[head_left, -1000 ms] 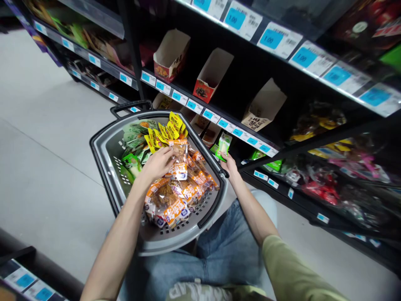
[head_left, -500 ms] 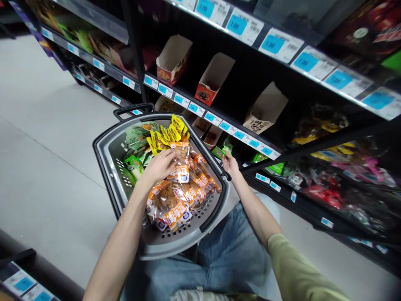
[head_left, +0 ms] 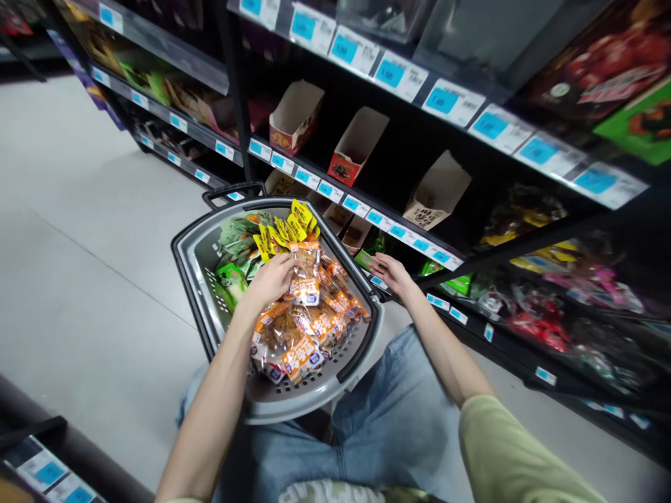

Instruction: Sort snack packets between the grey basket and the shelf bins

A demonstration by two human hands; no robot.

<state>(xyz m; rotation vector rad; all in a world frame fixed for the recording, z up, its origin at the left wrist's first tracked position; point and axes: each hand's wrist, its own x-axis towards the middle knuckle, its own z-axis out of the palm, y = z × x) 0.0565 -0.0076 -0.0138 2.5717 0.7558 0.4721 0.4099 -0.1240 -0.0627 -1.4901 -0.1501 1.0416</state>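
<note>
A grey shopping basket [head_left: 361, 349] with a black rim stands before my knees. My left hand [head_left: 270, 283] is inside it, fingers closed at the left edge of an orange-and-white snack packet [head_left: 305, 274] with a clear window. More orange packets [head_left: 301, 353] lie below and to the right of that one. Yellow packets [head_left: 298, 220] stand behind it, with green packets [head_left: 231, 279] to the left. Beyond the basket's right side, my right hand [head_left: 392, 274] reaches toward the low shelf, fingers stretched apart and nothing held. Green packets [head_left: 374, 248] lie just past its fingertips.
Above the low shelf, a black shelf holds open cardboard display boxes [head_left: 359, 147] behind blue-and-white price tags [head_left: 356, 205]. Bagged goods [head_left: 539, 328] fill the lower right shelves. Another shelf corner [head_left: 47, 468] juts in at bottom left, beside the grey floor [head_left: 105, 258].
My right hand has let go of a green packet at the low shelf, and its fingers have spread. My left hand stays at the snack packet. The view has shifted slightly.
</note>
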